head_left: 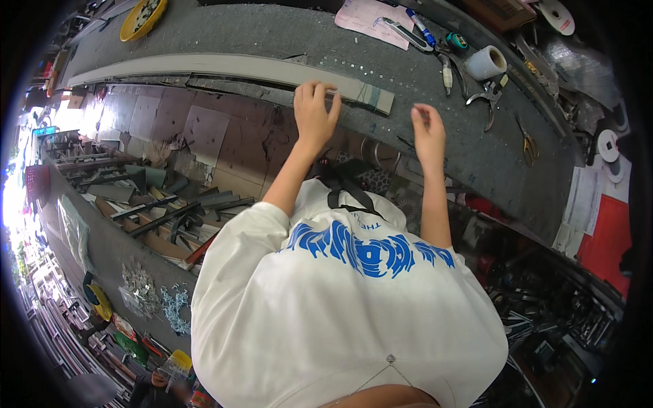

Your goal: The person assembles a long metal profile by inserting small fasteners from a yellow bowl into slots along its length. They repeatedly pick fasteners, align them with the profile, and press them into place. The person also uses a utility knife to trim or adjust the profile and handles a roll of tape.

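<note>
A bundle of long pale flat strips (238, 64) lies along the front edge of the grey workbench, with clear wrap around its right end. Over the bundle's near edge, toward that wrapped end, is my left hand (314, 112). Its fingers are loosely bent, the thumb stands apart, and nothing shows in it; whether it touches the strips I cannot tell. Just past the right end of the bundle, my right hand (428, 132) is raised near the bench edge. Its fingers curl slightly with the thumb apart, and no object is visible in it.
On the bench's right lie a utility knife (408, 34), a blue pen (420, 27), a tape measure (457, 41), a wrap roll (486, 62), locking pliers (488, 102) and yellow-handled pliers (528, 141). A yellow bowl (144, 19) stands far left. Offcuts (163, 211) fill the left side.
</note>
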Motion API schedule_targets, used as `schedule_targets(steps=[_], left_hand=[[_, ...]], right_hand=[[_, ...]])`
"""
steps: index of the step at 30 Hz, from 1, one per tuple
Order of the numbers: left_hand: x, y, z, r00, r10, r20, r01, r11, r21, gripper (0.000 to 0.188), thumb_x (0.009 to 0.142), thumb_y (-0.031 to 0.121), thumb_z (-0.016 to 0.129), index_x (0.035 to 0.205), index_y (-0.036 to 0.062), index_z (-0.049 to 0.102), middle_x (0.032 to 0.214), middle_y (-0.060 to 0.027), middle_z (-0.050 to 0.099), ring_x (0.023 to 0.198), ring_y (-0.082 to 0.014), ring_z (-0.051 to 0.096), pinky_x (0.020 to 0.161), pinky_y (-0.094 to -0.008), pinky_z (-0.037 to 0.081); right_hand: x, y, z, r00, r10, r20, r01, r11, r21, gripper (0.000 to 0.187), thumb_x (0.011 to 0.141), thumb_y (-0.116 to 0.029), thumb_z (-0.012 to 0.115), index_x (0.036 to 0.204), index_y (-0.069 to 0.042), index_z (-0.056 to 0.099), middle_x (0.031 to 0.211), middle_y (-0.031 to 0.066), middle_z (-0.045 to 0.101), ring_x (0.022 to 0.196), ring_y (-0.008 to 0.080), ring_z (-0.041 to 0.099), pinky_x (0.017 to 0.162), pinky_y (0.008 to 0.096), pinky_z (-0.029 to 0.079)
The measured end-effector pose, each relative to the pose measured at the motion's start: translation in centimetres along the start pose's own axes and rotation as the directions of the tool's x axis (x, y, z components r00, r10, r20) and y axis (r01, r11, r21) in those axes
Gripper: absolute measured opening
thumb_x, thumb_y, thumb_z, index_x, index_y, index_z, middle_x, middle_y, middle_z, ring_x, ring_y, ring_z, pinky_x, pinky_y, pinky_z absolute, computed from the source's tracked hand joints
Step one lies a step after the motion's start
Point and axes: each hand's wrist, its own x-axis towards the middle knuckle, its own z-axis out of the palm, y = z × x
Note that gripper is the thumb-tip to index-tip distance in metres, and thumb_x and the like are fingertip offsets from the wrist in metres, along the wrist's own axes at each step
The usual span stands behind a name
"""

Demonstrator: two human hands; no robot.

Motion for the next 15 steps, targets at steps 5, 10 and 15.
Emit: schedule_targets(steps=[5, 10, 15], left_hand=[[-2.8, 1.5, 0.1, 0.975, -0.123, 0.183, 0.117, 0.992, 0.043, 0.018, 0.084, 0.025, 0.077, 0.093, 0.0102, 0.075, 0.095, -0.006, 0.067, 0.093, -0.0295, 0.061, 0.083, -0.0418, 0.048], [-2.2, 0.3, 0.9, 0.955, -0.202, 0.219, 0.202, 0.979, 0.023, 0.016, 0.083, 0.024, 0.077, 0.085, 0.0083, 0.075, 0.085, -0.0038, 0.068, 0.088, -0.0273, 0.062, 0.082, -0.0422, 0.047], [-3.1, 0.1, 1.6, 0.976, -0.182, 0.121, 0.18, 0.983, 0.031, 0.015, 0.081, 0.022, 0.077, 0.079, 0.0082, 0.071, 0.082, -0.0025, 0.067, 0.084, -0.0249, 0.061, 0.079, -0.0395, 0.043]], right_hand=[[1.8, -2.4, 5.8, 0.868, -0.482, 0.121, 0.497, 0.847, -0.188, 0.036, 0.088, -0.027, 0.074, 0.119, -0.01, 0.066, 0.12, 0.0107, 0.065, 0.118, 0.0324, 0.055, 0.101, 0.0446, 0.04], [2.4, -1.4, 10.0, 0.874, -0.432, 0.223, 0.483, 0.825, -0.293, 0.044, 0.086, -0.029, 0.075, 0.126, -0.014, 0.063, 0.124, 0.0063, 0.063, 0.123, 0.028, 0.052, 0.106, 0.0443, 0.032], [2.4, -0.1, 10.1, 0.872, -0.451, 0.193, 0.486, 0.847, -0.215, 0.049, 0.081, -0.021, 0.078, 0.128, -0.017, 0.063, 0.125, 0.0025, 0.064, 0.125, 0.0249, 0.051, 0.107, 0.0428, 0.029]])
